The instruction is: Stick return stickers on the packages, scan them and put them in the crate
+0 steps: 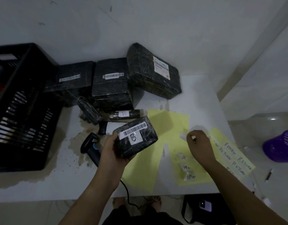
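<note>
Now the left hand grips the package, label up, its long axis slanting toward the right hand. That hand, just beside it, pinches a small white sticker.

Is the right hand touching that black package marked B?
Apart. The head view shows a strip of yellow paper between the right hand, pinching a small white sticker, and the package marked B, which only the left hand grips.
</note>
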{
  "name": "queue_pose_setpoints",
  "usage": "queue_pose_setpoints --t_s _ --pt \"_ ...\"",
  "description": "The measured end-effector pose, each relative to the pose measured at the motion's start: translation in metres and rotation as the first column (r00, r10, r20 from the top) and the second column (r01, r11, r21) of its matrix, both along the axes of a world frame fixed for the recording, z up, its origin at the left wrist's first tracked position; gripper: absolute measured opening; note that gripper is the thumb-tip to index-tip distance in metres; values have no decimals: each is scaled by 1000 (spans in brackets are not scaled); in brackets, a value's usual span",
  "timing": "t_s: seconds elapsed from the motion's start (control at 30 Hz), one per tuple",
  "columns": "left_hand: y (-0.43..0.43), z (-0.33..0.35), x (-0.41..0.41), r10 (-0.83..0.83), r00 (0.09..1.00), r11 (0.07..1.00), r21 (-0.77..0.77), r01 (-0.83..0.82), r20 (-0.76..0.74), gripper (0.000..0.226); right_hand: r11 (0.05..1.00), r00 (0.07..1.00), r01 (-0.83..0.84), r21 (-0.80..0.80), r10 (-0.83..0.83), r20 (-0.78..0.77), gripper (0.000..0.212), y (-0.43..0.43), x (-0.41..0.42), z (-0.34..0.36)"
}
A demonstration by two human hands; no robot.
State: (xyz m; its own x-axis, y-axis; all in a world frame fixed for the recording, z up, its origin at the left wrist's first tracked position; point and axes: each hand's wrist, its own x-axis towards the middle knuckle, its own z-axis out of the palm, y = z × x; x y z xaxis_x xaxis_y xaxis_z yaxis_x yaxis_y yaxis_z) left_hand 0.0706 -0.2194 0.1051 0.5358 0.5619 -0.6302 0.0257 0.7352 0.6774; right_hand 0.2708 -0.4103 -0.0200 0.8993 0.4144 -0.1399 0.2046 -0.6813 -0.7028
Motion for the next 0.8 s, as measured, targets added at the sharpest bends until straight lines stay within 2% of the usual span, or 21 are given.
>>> queue_pose_setpoints --t_s 0.07,0.17,0.3,0.37,0.43,0.5,0.6,0.7,0.8 --pt "2 0 -1 -28 1000 999 31 27 10 34 983 997 34 180 -21 -72 17 6 -14 37" --pt "5 1 1 -40 999 992 116 42 -20 38 932 983 24 362 45 -180 21 22 -41 95" --pt "6 8 6 -55 998 970 235 59 -24 42 812 947 80 579 119 -298 20 47 -64 143" --pt "6 15 8 -82 997 959 270 82 -10 38 732 907 159 662 157 -391 21 58 -68 160" --pt "5 20 10 -96 995 961 260 91 6 33 697 893 162 698 197 -404 21 66 -72 172" --pt "3 24 11 -95 995 967 241 88 19 32 711 926 57 701 225 -304 15 71 -77 179" --pt "3 27 11 -84 996 974 216 74 41 34 782 966 -228 580 255 37 12 74 -87 183" --pt "2 29 9 -94 993 976 203 78 75 36 846 866 -450 288 334 372 13 74 -90 176" --pt "2 30 7 -97 990 978 195 76 100 33 844 754 -525 108 402 519 18 77 -88 164"
